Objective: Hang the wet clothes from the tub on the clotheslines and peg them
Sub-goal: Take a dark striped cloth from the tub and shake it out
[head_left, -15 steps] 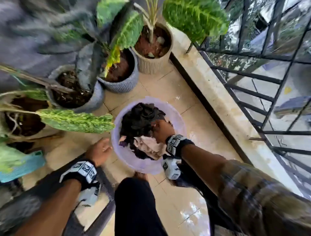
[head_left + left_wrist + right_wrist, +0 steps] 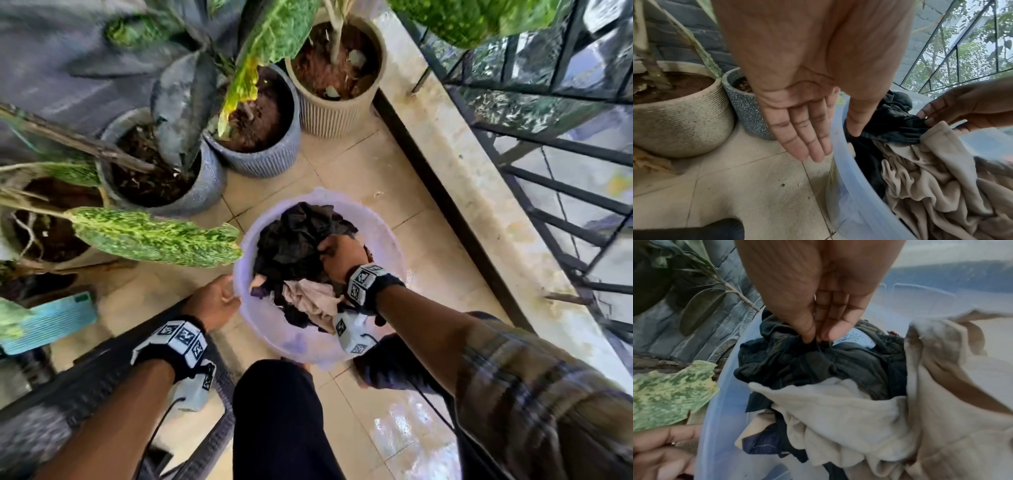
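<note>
Dark garment (image 2: 294, 236) lying on top of heap in tub (image 2: 383, 226), toward far rim, beige cloth (image 2: 310, 298) bunched toward near rim. Right hand (image 2: 340, 257) pinching dark fold between thumb and fingertips (image 2: 809, 335). Left hand (image 2: 214, 303) resting flat-fingered against tub's left rim, gripping nothing. Advice: be steadying tub, lifting slowly so beige cloth is not dragging out onto floor tiles (image 2: 346, 164); wet fabric likely heavy, deeper grasp safer. Clotheslines, pegs not showing.

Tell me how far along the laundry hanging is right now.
Barely started. Nothing hung or pegged shows in view; the translucent plastic tub is still piled with clothes. In hand: the right hand has a pinching grip on the dark crumpled garment, while the left hand steadies the rim. The beige cloth and everything else remain.
</note>
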